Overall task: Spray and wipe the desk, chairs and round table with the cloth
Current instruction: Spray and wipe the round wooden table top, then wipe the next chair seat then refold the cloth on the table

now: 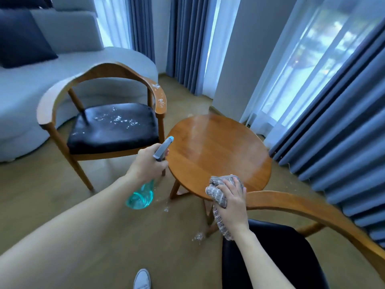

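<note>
My left hand [149, 163] grips a teal spray bottle [141, 195] by its grey trigger head, nozzle aimed at the round wooden table [218, 151]. A faint mist hangs over the tabletop. My right hand [231, 201] holds a grey cloth [218, 189] at the table's near edge, its tail hanging below. A wooden chair [100, 122] with a black seat stands left of the table, with white specks on its seat and right armrest. A second chair [291, 207] with a black seat is at the lower right.
A pale sofa [31, 90] with a dark cushion stands behind the left chair. Blue curtains [343, 122] and sheer drapes line the windows at the back and right. White specks lie on the wooden floor [198, 236]. My white shoe [142, 279] shows at the bottom.
</note>
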Demonstrator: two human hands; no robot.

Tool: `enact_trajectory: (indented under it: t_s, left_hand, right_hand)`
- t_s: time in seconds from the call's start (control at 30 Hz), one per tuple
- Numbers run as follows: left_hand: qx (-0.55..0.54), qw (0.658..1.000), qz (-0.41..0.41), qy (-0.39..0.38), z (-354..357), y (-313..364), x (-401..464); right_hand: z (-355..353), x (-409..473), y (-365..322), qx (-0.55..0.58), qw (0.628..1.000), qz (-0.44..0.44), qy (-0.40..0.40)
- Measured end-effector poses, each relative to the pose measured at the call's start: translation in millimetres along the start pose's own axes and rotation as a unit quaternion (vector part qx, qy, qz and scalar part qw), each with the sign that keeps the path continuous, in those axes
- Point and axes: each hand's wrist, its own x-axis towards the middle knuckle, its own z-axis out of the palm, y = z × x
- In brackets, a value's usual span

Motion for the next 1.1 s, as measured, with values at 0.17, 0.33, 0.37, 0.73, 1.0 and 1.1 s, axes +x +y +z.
enact_trajectory:
  t_s: [0.17, 0.33, 0.37, 0.73, 1.0, 1.1]
  left_hand:
    - [-0.016, 0.998, -0.026, 0.059, -45.8, 24.2, -9.7]
    - [-0.027, 0.993, -0.052, 0.105, -93.9, 12.8, -18.7]
    - [-0.030, 0.992, -0.058, 0.112, -104.4, 8.5, -18.7]
    - [0.021, 0.976, -0.142, 0.165, -219.1, -98.9, -0.6]
    - [0.034, 0.959, -0.206, 0.189, -300.3, -206.4, 55.6]
    - [0.021, 0.960, -0.204, 0.191, -317.9, -233.6, 74.8]
  right_hand:
    - [-52.4, 46.8, -48.7, 0.044, 0.994, 0.009, 0.095]
    - [-60.0, 85.7, -98.2, 0.069, 0.993, -0.054, 0.081]
    - [-56.8, 92.8, -109.5, 0.078, 0.992, -0.064, 0.078]
    - [27.8, 164.1, -239.0, 0.167, 0.970, -0.177, 0.032]
    - [124.9, 234.7, -345.3, 0.202, 0.959, -0.199, -0.008]
    - [153.1, 256.9, -380.1, 0.219, 0.956, -0.196, -0.006]
